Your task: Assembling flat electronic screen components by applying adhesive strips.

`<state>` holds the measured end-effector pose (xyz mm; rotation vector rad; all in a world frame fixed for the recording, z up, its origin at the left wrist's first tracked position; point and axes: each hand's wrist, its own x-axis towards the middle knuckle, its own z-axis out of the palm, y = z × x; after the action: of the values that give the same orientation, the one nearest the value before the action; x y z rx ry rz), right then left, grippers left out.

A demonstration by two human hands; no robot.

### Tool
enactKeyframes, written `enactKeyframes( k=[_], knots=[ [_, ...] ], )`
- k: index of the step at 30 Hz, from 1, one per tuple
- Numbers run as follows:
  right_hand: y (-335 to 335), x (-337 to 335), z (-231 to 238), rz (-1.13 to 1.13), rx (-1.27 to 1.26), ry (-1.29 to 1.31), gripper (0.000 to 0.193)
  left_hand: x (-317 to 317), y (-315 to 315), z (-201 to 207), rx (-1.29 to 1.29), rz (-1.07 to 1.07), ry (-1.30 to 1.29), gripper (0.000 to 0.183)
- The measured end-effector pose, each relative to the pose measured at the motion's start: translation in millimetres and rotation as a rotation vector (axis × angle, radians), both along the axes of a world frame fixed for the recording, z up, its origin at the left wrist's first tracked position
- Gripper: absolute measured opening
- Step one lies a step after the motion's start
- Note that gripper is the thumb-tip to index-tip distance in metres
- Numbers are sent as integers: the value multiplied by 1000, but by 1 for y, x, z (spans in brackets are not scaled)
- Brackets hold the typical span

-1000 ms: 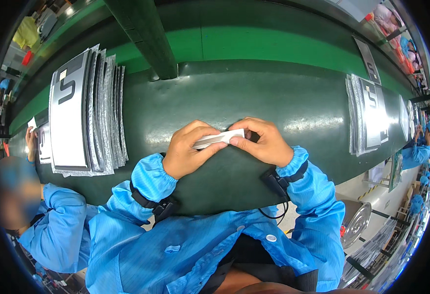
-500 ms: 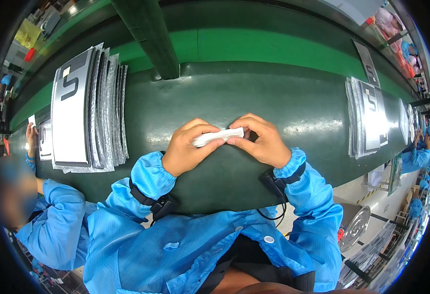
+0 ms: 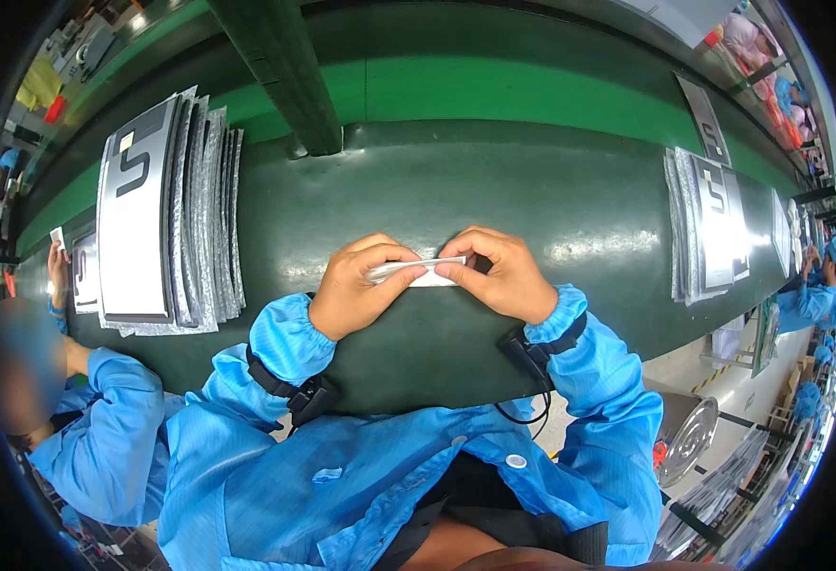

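Over the middle of the green table, my two hands hold a flat, folded white piece (image 3: 429, 279) that looks like cloth or paper. My left hand (image 3: 351, 290) pinches its left end between thumb and fingers. On the other end, my right hand (image 3: 508, 276) has its thumb in front and its fingers behind. A lengthwise fold or opening shows along the top edge. The fingers partly hide both ends.
A tall stack of silver panels in clear wrap (image 3: 132, 252) stands at left, and a smaller stack (image 3: 716, 233) at right. A green post (image 3: 280, 81) rises behind the table (image 3: 494, 171). Another person in a blue sleeve (image 3: 109, 428) works close at my left.
The white piece has turned between my fingers: its broad face now hangs below a thin top edge. My hands have shifted slightly left and stay pinched on it.
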<state>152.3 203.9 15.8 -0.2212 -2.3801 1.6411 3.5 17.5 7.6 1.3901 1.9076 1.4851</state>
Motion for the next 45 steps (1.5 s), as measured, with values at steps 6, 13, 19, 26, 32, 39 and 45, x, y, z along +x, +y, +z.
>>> enactKeyframes(
  k=[6, 13, 19, 26, 32, 39, 45],
  knots=[
    [-3, -1, 7, 3, 39, 83, 19, 1, 1, -1, -32, 22, -2, 12],
    [-1, 1, 4, 55, 83, 53, 10, 4, 2, -3, -5, -3, 16, 13],
    [-5, 0, -3, -167, -99, 17, 10, 3, 2, -5, -44, -42, 96, 15],
    [-1, -6, 9, 45, 74, 82, 11, -4, 0, -5, -29, -39, 95, 16],
    [-4, 0, 10, 67, 121, 61, 8, 1, -1, -9, 52, -36, 81, 16],
    [-6, 3, 10, 97, 211, 49, 9, 4, -3, -11, 34, -37, 179, 14],
    [-8, -6, 14, 76, 253, 6, 10, -1, -2, -11, 21, -131, 283, 13]
  ],
)
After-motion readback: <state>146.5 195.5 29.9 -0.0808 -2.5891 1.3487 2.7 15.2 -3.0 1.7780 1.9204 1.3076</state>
